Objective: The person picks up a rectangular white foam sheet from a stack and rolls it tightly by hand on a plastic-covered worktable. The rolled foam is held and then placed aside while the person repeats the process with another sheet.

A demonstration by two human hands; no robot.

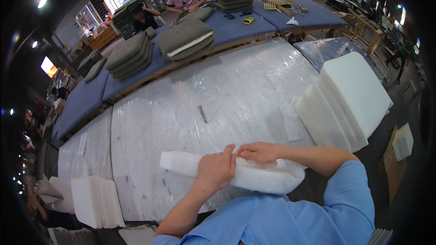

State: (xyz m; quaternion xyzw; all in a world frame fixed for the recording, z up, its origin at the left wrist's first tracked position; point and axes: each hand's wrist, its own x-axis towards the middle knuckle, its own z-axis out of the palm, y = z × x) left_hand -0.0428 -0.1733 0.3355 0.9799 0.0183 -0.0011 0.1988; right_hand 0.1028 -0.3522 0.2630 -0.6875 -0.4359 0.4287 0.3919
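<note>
A rolled piece of white foam and wadding lies at the near edge of the plastic-wrapped table, close to my chest. My left hand grips the roll from above near its middle. Touching it, my right hand pinches the top fold of the same white material. One open end of the roll sticks out to the left. My sleeves are light blue.
A stack of white foam slabs stands at the right of the table. More white foam pieces lean at the lower left. Grey cushions are piled on the blue table behind, where two people work.
</note>
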